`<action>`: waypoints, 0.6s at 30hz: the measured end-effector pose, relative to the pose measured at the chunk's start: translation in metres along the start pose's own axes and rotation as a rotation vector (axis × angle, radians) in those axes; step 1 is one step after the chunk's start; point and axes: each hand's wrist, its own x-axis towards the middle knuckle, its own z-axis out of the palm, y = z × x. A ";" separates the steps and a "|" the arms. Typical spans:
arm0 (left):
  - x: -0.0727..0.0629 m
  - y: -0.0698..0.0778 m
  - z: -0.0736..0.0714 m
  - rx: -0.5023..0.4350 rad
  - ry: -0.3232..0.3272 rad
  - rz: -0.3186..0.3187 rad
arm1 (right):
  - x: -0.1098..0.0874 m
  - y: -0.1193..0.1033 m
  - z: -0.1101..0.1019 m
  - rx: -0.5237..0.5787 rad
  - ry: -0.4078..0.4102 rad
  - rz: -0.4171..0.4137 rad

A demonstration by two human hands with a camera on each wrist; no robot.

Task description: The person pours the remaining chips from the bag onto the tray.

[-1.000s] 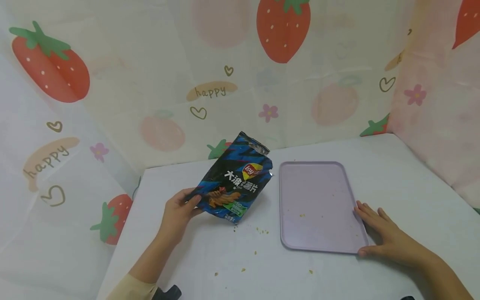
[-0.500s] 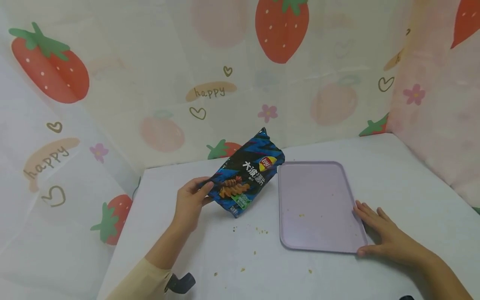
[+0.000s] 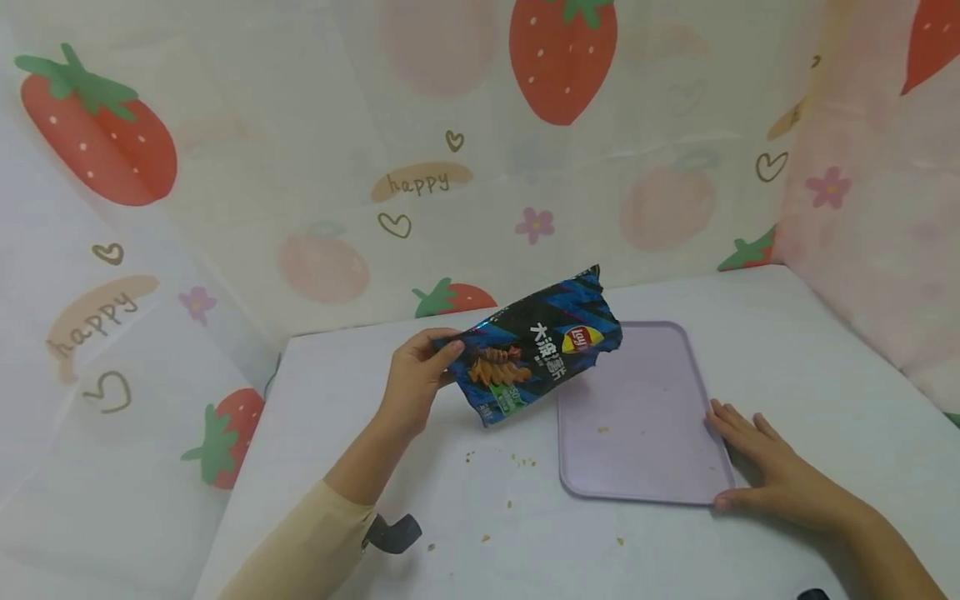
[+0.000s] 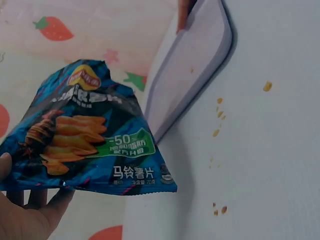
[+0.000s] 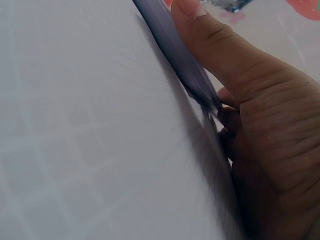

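Note:
In the head view a blue and black potato chip bag (image 3: 540,346) is held above the table, tilted, its torn upper end toward the right over the tray's far left part. My left hand (image 3: 420,375) pinches its lower left corner, thumb on the printed front. The left wrist view shows the bag's front (image 4: 85,135) and the fingers under its bottom edge. A lilac rectangular tray (image 3: 645,450) lies flat, a few crumbs on it. My right hand (image 3: 780,471) rests against its right edge, fingers extended, thumb at the near right corner. The bag's inside is hidden.
Small yellowish crumbs (image 3: 523,462) are scattered on the white table (image 3: 450,508) left of and in front of the tray. Strawberry-printed sheeting (image 3: 442,225) closes off the back and sides. A dark wrist-worn device (image 3: 396,533) hangs under the left sleeve.
My left hand has moved right and somewhat away with the chip bag, whose torn end has tipped down toward the right, over the tray. The right hand and the tray stay put.

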 end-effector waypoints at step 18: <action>0.002 -0.040 0.037 0.204 -0.172 -0.017 | 0.001 0.000 0.000 -0.022 -0.017 0.036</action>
